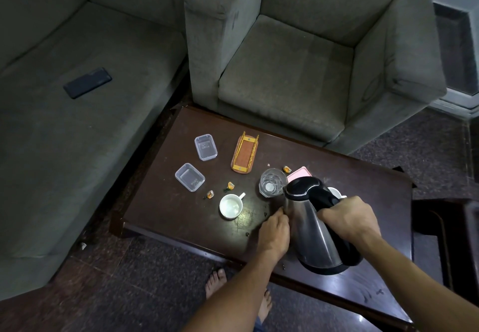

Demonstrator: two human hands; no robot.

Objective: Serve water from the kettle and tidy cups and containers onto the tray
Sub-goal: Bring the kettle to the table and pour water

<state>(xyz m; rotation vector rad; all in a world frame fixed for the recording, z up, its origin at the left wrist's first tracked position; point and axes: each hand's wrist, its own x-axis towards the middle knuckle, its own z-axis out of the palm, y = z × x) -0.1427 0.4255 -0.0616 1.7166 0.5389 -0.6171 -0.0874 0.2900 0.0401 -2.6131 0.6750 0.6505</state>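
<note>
A steel kettle (309, 224) with a black lid and handle is tilted, its spout over a clear glass (272, 182). My right hand (348, 219) grips the kettle's black handle. My left hand (274, 231) rests its fingers against the kettle's left side. A white cup (231, 206) stands left of the kettle. A second white cup (335, 192) is mostly hidden behind the kettle. Two clear plastic containers (205, 147) (189, 177) lie at the table's left. A small wooden tray (245, 153) with gold rails sits behind the glass.
The dark wooden table (181, 209) also holds a pink lid-like item (299, 174) and several orange wrapped sweets (230, 186). A grey armchair (298, 67) stands behind, a sofa (64, 113) with a phone (87, 82) to the left. My bare feet (215, 283) are below the table's front edge.
</note>
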